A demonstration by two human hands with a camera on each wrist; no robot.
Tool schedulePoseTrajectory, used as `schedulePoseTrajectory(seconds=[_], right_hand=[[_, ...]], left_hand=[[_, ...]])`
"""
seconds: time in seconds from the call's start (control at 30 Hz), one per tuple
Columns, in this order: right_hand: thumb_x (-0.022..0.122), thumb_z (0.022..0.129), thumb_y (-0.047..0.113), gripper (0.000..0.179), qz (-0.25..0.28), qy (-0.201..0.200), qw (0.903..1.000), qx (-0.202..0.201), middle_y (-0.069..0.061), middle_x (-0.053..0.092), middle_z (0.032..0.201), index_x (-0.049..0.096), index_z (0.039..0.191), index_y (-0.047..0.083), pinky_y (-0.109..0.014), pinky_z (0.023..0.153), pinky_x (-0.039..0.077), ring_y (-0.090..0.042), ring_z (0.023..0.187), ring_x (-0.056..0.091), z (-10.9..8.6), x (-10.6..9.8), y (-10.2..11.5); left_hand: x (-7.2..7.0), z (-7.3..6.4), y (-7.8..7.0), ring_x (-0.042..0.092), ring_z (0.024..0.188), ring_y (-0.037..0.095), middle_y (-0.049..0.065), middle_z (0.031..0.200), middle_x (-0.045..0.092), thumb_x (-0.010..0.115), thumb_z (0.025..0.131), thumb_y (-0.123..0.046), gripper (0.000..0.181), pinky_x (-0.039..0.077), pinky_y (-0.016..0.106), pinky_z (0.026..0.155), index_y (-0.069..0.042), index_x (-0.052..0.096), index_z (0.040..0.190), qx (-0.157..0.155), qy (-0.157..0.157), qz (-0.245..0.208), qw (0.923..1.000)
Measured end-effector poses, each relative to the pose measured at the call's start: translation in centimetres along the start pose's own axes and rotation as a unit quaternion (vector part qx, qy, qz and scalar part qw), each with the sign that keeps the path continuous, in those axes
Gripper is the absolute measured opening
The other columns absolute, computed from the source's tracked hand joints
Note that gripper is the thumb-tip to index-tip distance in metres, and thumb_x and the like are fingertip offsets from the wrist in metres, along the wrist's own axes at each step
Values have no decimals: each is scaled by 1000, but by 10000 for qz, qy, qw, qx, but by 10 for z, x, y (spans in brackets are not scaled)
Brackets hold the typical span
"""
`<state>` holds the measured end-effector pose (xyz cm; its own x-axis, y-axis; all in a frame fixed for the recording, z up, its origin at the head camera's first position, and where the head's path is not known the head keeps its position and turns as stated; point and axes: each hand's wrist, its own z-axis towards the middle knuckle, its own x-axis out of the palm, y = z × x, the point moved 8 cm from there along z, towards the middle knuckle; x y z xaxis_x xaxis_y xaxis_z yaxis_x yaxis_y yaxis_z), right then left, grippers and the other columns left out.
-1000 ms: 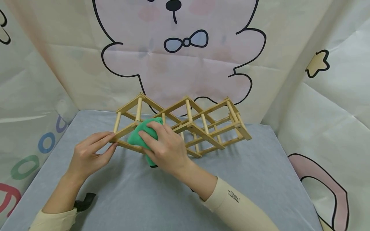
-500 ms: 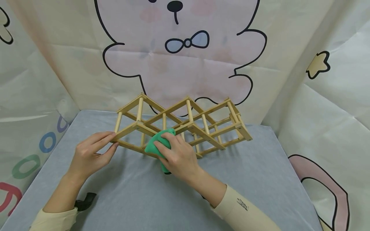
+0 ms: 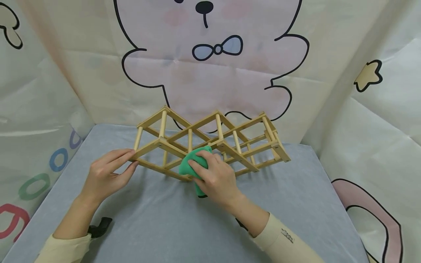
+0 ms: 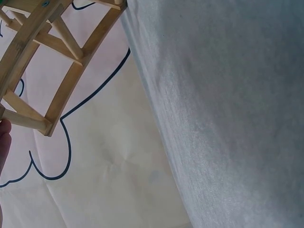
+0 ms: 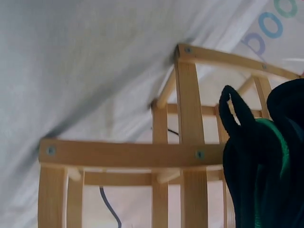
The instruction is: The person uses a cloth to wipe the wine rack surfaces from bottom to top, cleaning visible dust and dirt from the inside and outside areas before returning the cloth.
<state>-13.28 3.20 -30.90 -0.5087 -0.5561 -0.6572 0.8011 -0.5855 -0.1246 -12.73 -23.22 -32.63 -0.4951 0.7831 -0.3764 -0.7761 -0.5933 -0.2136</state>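
Observation:
A wooden lattice rack [image 3: 241, 159] of crossed slats and round dowels stands unfolded in zigzags on the table in the head view. My left hand [image 3: 103, 175] pinches its left end between thumb and fingers; the left wrist view catches only a sliver of those fingers [image 4: 4, 142]. A bunched green cloth [image 3: 189, 167] is in the grip of my right hand [image 3: 218, 179], pressed over a front slat near the rack's middle. Seen from the right wrist, the cloth [image 5: 280, 137] looks mostly dark and covers part of the rack [image 5: 123, 154], hiding the hand.
Grey-blue fabric [image 3: 158, 226] covers the table. Printed curtains [image 3: 217, 80] with a cartoon bear enclose the back and sides, close behind the rack. A black strap piece [image 3: 100, 227] sticks out by the left wrist.
My right hand has slid the green cloth rightward along the front slat, from near the left end to the middle. The left hand keeps its pinch. The head view has shifted slightly.

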Motion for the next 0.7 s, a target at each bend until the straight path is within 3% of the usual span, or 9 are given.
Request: schedulePoseTrajectory(seconds=[0.37,0.7], right_hand=[[95,74,12,42,-45,-444,9985,319,-19,67,119,80,113,10,-47,76,66,-38,93,71,3,-39,-25],[94,78,16,37,-172,-488,9983,251,-19,68,117,81,112,10,-49,76,66,-39,89,71,-8,-48,-31]], left_hand=[[1,0,2,72,73,35,19,93,76,64,105,-36,47,46,6,99,9,79,99,-44,45,9,10000],[2,1,2,72,73,35,19,92,76,64,106,-36,48,46,6,98,9,80,98,26,69,15,10000]])
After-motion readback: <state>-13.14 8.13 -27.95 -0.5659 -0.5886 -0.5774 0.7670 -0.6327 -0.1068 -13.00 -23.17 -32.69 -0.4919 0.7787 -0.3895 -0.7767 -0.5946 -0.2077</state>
